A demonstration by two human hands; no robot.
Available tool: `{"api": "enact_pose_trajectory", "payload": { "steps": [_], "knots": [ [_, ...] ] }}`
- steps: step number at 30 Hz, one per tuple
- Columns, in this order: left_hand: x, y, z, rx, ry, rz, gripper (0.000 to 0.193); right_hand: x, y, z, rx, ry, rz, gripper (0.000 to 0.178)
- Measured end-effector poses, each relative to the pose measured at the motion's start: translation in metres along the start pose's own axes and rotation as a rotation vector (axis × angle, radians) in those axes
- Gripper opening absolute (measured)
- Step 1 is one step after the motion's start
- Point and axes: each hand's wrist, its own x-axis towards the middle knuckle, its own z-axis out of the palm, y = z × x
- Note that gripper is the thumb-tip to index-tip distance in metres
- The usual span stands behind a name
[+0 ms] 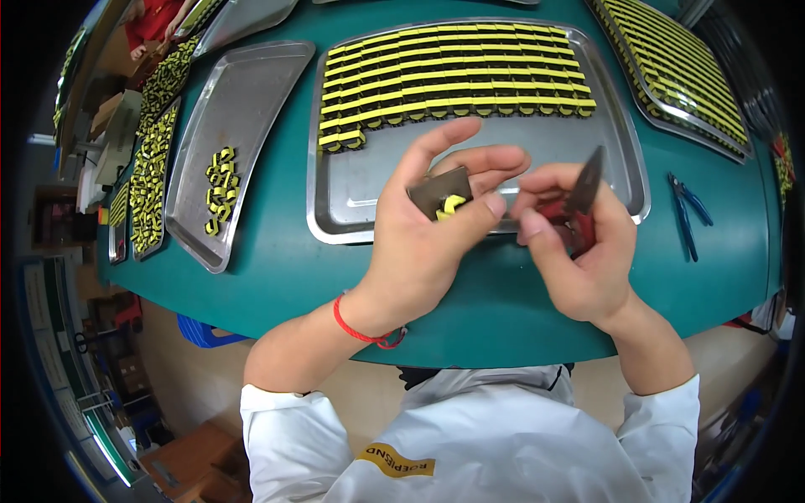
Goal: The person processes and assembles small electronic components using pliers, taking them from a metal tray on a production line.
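Left hand (423, 230) is curled around a dark block (436, 188) and yellow piece (450, 206) over the metal tray's near edge (340, 236); a red-handled bladed tool (585, 186) is gripped by the right hand (599, 270), best angled away.

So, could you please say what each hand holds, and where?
Left hand: dark piece, by its lower edge, at the thumb. Right hand: bladed tool, by its red handle.

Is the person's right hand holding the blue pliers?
No, the blue pliers lie on the green table, while the right hand grips a red-handled tool.
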Motion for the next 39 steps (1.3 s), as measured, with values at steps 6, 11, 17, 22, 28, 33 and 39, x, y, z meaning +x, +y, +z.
{"api": "enact_pose_trajectory", "payload": {
  "steps": [6,11,17,22,28,33,39],
  "knots": [
    [-0.003,-0.007,-0.006,0.584,-0.202,0.610,0.066,-0.003,0.011,0.007,0.107,0.051,-0.035,0.021],
    [-0.003,-0.003,-0.011,0.846,-0.326,0.794,0.073,-0.004,0.016,0.012,0.188,0.115,-0.153,0.018],
    [0.001,-0.004,-0.011,0.844,-0.348,0.851,0.075,-0.002,0.013,0.008,0.378,0.042,-0.101,0.018],
    [0.001,0.000,-0.013,0.840,-0.345,0.859,0.075,-0.006,0.014,0.009,0.491,-0.092,-0.091,0.021],
    [0.003,-0.003,-0.013,0.890,-0.331,0.883,0.074,-0.014,0.001,0.021,0.430,-0.137,0.069,0.040],
    [0.000,-0.005,-0.012,0.852,-0.289,0.777,0.072,-0.015,0.000,0.021,0.489,-0.114,0.171,0.043],
    [-0.007,0.015,-0.004,1.202,-0.360,0.682,0.068,-0.016,0.009,0.028,0.460,-0.016,0.144,0.036]
  ]
}}
